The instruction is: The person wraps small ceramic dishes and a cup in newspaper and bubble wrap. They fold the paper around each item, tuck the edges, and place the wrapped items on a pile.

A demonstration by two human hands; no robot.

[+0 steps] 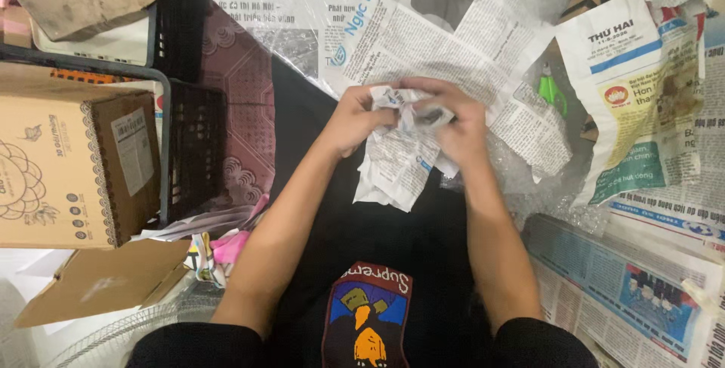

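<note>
Gripping one crumpled newspaper wad from both sides, left hand and right hand are curled shut on it above the lap, fingers pinching inward to bunch it, flat newspaper sheets within reach.

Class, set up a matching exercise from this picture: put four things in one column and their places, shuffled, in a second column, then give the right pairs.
Things:
1. crumpled newspaper
2. green scissors
3. cardboard box
4. black crate

Places:
A. just right of the cardboard box
B. at the far left edge of the picture
C. on the paper and bubble wrap, right of the hands
D. held between the left hand and right hand

Pairs: 1-D, 2-C, 3-B, 4-A
</note>
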